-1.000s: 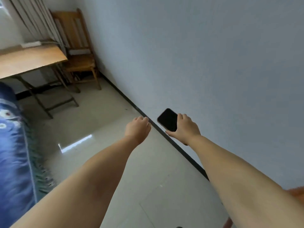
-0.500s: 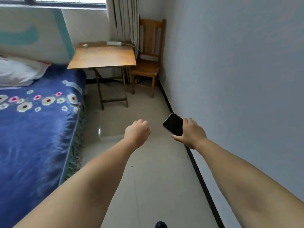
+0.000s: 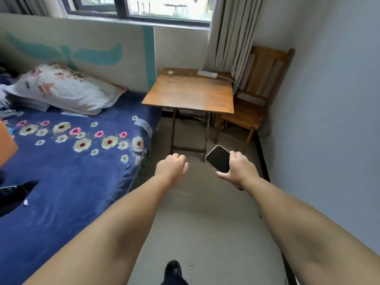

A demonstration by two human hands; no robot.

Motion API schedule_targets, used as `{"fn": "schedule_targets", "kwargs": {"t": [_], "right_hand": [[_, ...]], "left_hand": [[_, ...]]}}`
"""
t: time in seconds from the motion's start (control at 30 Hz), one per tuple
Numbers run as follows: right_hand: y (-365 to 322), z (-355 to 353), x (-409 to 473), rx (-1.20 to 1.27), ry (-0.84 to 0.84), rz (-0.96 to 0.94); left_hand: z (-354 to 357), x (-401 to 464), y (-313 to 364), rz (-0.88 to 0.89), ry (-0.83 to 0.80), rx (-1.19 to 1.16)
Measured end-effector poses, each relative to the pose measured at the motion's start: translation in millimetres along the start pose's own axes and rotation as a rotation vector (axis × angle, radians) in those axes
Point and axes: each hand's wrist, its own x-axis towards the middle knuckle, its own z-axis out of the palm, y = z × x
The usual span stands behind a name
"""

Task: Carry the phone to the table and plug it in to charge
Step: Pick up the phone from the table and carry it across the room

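A black-screened phone (image 3: pixel 218 159) with a pale rim is gripped in my right hand (image 3: pixel 239 168), screen up, in front of me above the floor. My left hand (image 3: pixel 171 168) is curled into a loose fist beside it and holds nothing. Ahead stands a small wooden folding table (image 3: pixel 191 93). On its far edge lie a white charger with a coiled cable (image 3: pixel 174 76) and a white power strip (image 3: pixel 207 74).
A bed with a blue flowered cover (image 3: pixel 67 161) and a pillow (image 3: pixel 65 88) fills the left side. A wooden chair (image 3: pixel 255 99) stands right of the table against the grey wall (image 3: pixel 329 120). A curtain (image 3: pixel 230 33) hangs behind. My shoe (image 3: pixel 173 270) is on the tiled floor.
The view has swung from the wall and floor towards the table, which is now closer and in full sight. The phone stays in my right hand; both hands keep their pose.
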Motion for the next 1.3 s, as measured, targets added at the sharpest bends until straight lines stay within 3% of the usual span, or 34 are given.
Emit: {"fn": "schedule_targets", "kwargs": {"t": [0.27, 0.63, 0.93, 1.3], "right_hand": [[-32.5, 1.4, 192.6, 0.015, -0.031, 0.005], [-18.0, 5.7, 465.1, 0.024, -0.041, -0.076], [20.6, -5.8, 626.6, 0.030, -0.038, 0.005], [77.0, 30.4, 832.5, 0.027, -0.120, 0.295]], "left_hand": [[-45.5, 176.0, -74.3, -0.029, 0.016, -0.010], [-33.6, 433.2, -128.9, -0.107, 0.033, -0.041], [-23.3, 616.1, -149.1, -0.103, 0.020, -0.070], [27.6, 875.7, -148.7, 0.132, -0.125, -0.071]]}}
